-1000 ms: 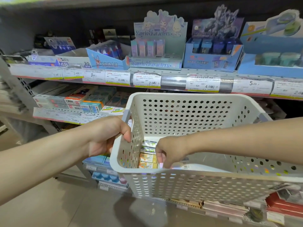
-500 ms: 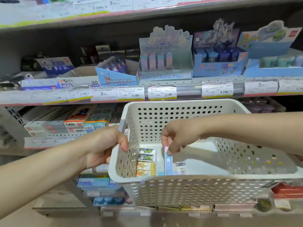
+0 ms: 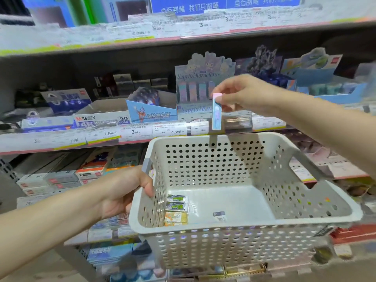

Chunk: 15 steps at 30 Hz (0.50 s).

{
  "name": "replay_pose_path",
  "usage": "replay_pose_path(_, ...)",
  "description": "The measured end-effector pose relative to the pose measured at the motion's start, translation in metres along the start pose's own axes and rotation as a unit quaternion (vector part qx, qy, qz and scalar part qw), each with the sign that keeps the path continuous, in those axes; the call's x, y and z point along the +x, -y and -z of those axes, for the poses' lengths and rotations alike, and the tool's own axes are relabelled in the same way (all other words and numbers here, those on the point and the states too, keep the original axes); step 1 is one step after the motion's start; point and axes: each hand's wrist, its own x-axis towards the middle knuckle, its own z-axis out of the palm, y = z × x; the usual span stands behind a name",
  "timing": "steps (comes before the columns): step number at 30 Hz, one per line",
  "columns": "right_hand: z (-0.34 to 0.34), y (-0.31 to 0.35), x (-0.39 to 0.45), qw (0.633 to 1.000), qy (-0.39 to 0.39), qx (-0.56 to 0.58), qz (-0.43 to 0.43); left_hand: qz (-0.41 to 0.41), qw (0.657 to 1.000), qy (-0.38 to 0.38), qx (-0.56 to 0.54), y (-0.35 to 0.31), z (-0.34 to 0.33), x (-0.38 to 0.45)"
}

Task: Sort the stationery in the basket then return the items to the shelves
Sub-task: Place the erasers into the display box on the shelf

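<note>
The right hand (image 3: 242, 94) is pinching a slim eraser (image 3: 216, 111) above the basket (image 3: 240, 228), seemingly returning it to the Sanrio display box (image 3: 200, 86) behind; the left hand (image 3: 124, 192) is gripping the basket's rim.

Head cam, single wide-angle view, worn by person.
Faces fwd and slightly down at shop shelves (image 3: 142, 137); close range, basket (image 3: 240, 231) at lower centre, both forearms entering from bottom-left and right edge. Frame edges curved and blurred. No 2nd view.
</note>
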Motion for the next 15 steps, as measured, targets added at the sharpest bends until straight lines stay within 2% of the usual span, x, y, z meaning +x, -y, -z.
replay_pose_path(2,0.010,-0.001,0.015,0.996,-0.082,0.004,0.019,0.003,1.000,-0.001,0.001,-0.001,0.001,0.003)
replay_pose_path(5,0.018,-0.009,0.040,0.989,-0.137,-0.011,0.048,-0.001,1.000,-0.014,-0.009,-0.002,0.002,0.006)
replay_pose_path(9,0.021,-0.017,0.068,0.985,-0.158,-0.027,0.066,-0.015,1.000,-0.025,-0.010,-0.003,0.002,0.007)
replay_pose_path(15,0.013,-0.017,0.089,0.986,-0.143,-0.053,0.065,0.016,0.999,-0.031,-0.001,-0.008,0.003,0.011)
